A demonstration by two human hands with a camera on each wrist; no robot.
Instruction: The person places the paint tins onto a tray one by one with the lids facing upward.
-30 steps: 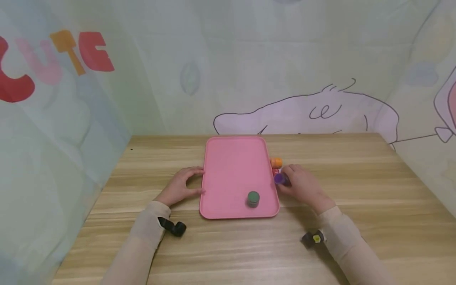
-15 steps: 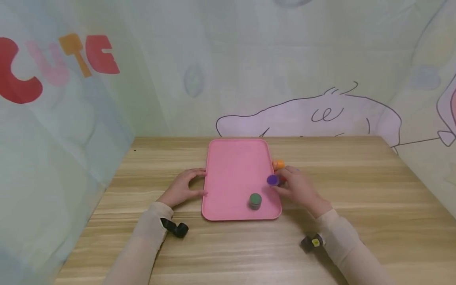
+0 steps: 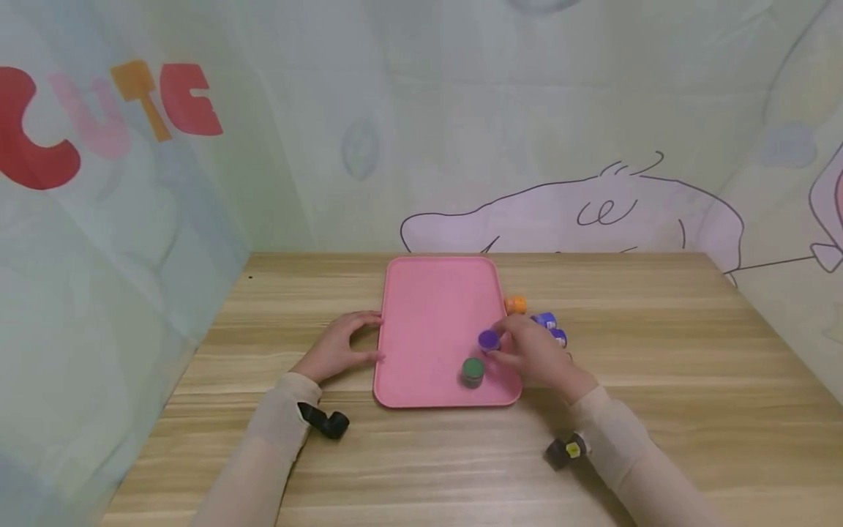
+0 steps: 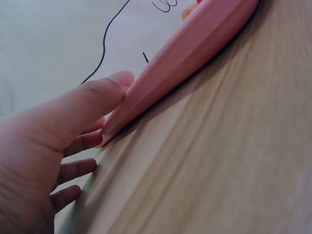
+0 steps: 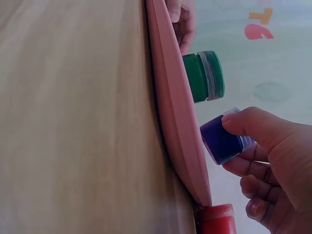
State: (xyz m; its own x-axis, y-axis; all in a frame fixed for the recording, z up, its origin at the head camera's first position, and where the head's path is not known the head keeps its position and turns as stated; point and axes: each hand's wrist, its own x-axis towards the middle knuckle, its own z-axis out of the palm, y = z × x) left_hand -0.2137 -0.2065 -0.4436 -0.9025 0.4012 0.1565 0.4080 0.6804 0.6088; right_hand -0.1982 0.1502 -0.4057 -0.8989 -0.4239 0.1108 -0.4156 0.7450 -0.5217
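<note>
My right hand point(image 3: 538, 357) pinches a small purple paint jar point(image 3: 489, 340) between thumb and fingers, over the right side of a pink tray point(image 3: 428, 307). In the right wrist view the same purple jar point(image 5: 222, 139) is tilted, its lower end close to the tray's rim; I cannot tell if it touches. Just in front of it a green paint jar point(image 3: 472, 372) stands upright on the tray. At the tray's left edge, my left hand point(image 3: 334, 347) rests with thumb and fingers spread, fingertips touching the rim.
Right of the tray lie an orange jar point(image 3: 516, 304) and two blue-purple jars point(image 3: 544, 320), partly behind the right hand. A red jar point(image 5: 217, 219) is beside the tray in the right wrist view. The wooden table point(image 3: 421, 468) meets a printed cloth backdrop.
My right hand has carried the purple jar leftward from beside the tray to over it, near the green jar. The blue-purple jars have come into sight behind it. My left hand stays put.
</note>
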